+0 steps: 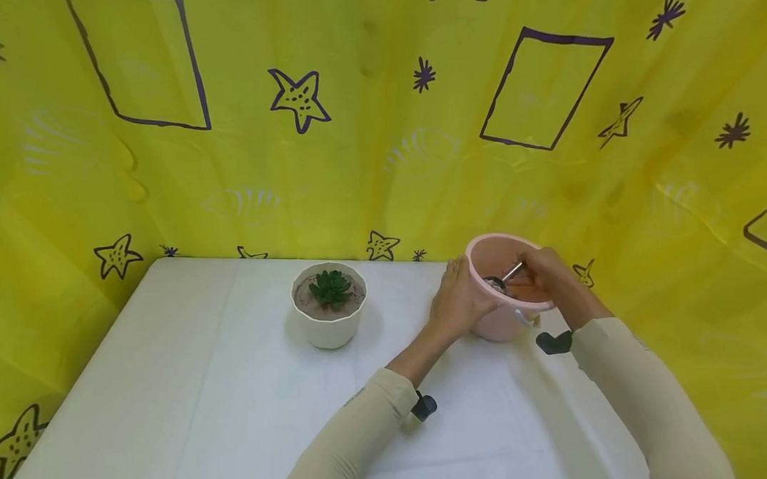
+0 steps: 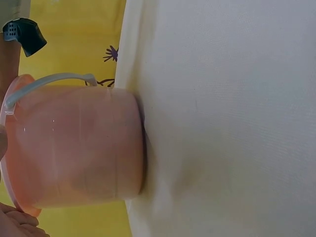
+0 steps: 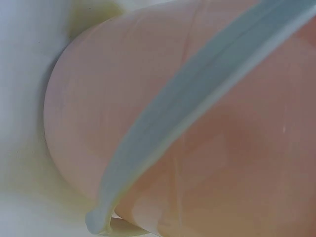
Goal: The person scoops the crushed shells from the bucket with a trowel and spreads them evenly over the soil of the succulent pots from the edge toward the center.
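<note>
A pink bucket point(image 1: 495, 329) stands upright at the right of the white table, tilted neither way that I can see. My left hand point(image 1: 453, 299) grips its rim from the left, thumb toward the front and fingers toward the back. Inside the bucket's mouth, my right hand point(image 1: 548, 269) holds a metal spoon point(image 1: 513, 271) by its handle, the bowl low in the bucket with some pale stuff at it. The left wrist view shows the bucket's side point(image 2: 89, 148) and its grey-blue handle point(image 2: 54, 79) hanging down. In the right wrist view the bucket's wall point(image 3: 98, 103) hides the right hand and spoon.
Left of the bucket, a white faceted pot point(image 1: 328, 332) holds brownish soil and a small green succulent point(image 1: 331, 289). A yellow curtain point(image 1: 354, 162) with stars and frames hangs behind the white-covered table point(image 1: 250, 417).
</note>
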Demonstrator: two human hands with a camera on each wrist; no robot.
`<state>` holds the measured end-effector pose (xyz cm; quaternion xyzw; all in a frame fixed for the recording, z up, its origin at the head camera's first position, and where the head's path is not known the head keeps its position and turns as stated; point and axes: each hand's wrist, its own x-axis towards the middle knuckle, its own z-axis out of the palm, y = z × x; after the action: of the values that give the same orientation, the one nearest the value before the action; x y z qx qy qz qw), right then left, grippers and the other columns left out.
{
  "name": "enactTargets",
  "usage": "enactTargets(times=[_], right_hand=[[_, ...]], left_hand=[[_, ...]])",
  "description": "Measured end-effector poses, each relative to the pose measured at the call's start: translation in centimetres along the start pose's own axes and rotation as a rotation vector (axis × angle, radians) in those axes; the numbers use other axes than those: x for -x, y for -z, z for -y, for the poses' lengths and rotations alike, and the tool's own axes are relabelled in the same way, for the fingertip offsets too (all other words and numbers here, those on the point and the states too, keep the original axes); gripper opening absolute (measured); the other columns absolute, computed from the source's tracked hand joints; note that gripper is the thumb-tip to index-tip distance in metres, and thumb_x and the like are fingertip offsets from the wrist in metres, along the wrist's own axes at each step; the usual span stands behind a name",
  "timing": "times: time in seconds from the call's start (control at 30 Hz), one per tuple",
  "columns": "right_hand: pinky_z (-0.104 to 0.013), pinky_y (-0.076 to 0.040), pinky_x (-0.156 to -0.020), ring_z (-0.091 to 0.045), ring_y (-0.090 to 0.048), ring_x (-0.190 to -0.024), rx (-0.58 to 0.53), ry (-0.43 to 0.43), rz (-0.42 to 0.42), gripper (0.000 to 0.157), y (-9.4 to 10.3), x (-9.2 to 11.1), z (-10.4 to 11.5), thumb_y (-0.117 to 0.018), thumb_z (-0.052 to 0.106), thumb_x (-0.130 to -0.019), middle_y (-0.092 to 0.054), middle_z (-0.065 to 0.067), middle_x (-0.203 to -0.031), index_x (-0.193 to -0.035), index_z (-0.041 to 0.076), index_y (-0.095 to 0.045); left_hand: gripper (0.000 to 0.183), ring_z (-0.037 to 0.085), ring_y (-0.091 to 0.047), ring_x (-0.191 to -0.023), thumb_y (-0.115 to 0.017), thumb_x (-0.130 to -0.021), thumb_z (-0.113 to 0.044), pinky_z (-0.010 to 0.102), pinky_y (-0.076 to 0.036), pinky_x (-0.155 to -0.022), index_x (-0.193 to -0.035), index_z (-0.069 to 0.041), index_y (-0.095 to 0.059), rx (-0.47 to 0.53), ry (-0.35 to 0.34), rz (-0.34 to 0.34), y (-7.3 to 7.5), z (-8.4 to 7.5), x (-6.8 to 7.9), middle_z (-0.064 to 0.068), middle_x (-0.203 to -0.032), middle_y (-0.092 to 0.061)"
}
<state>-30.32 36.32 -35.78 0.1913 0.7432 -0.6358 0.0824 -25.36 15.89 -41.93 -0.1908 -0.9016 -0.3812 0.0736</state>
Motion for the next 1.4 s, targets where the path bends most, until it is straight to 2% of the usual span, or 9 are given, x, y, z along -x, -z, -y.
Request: enactTargets(times=[0.3, 0.73, 0.97, 1.23, 1.4], right_hand=[[-0.033, -0.063, -0.064, -0.021, -0.075, -0.060, -0.044, -0.012, -0.016, 0.019, 0.0, 0.1, 0.0, -0.039, -0.002, -0.107, -0.070, -0.011, -0.070, -0.102, -0.010, -0.055], [-0.030, -0.063, -0.067, -0.020, -0.076, -0.063, -0.004, -0.007, 0.004, 0.023, 0.4, 0.7, 1.0, -0.039, 0.000, -0.109, -0.072, -0.010, -0.073, -0.109, -0.011, -0.058], [-0.035, -0.063, -0.068, -0.024, -0.077, -0.064, -0.119, -0.043, 0.030, 0.028, 0.7, 1.2, 1.9, -0.033, 0.005, -0.113, -0.072, -0.013, -0.072, -0.103, -0.008, -0.055], [-0.038, -0.064, -0.067, -0.027, -0.076, -0.062, -0.192, -0.072, 0.041, 0.030, 1.3, 1.5, 2.3, -0.033, 0.009, -0.114, -0.072, -0.015, -0.071, -0.101, -0.008, -0.054], [-0.037, -0.064, -0.064, -0.029, -0.075, -0.059, -0.271, -0.088, 0.052, 0.040, 2.0, 1.7, 2.8, -0.033, 0.012, -0.115, -0.072, -0.017, -0.069, -0.092, -0.008, -0.058]], left_hand=[[0.108, 0.025, -0.033, -0.155, -0.083, -0.087, -0.056, 0.041, -0.046, -0.112, -0.166, -0.007, -0.026, -0.031, -0.003, -0.004, -0.2, 0.2, -0.1, 0.007, -0.166, -0.040], [0.110, 0.025, -0.029, -0.156, -0.082, -0.088, -0.056, 0.041, -0.042, -0.116, -0.167, -0.006, -0.024, -0.022, 0.013, 0.022, 0.0, 0.1, 0.0, 0.008, -0.169, -0.034], [0.109, 0.025, -0.033, -0.155, -0.083, -0.086, -0.056, 0.039, -0.044, -0.114, -0.165, -0.005, -0.028, -0.043, 0.005, -0.001, 0.2, 0.1, 0.0, 0.010, -0.167, -0.038], [0.108, 0.024, -0.034, -0.154, -0.084, -0.086, -0.055, 0.039, -0.046, -0.112, -0.165, -0.005, -0.029, -0.046, 0.003, -0.001, 0.2, 0.1, 0.1, 0.009, -0.166, -0.039], [0.109, 0.026, -0.034, -0.154, -0.083, -0.087, -0.057, 0.039, -0.043, -0.114, -0.165, -0.004, -0.029, -0.047, -0.005, -0.002, 0.4, 0.0, 0.1, 0.011, -0.166, -0.038]])
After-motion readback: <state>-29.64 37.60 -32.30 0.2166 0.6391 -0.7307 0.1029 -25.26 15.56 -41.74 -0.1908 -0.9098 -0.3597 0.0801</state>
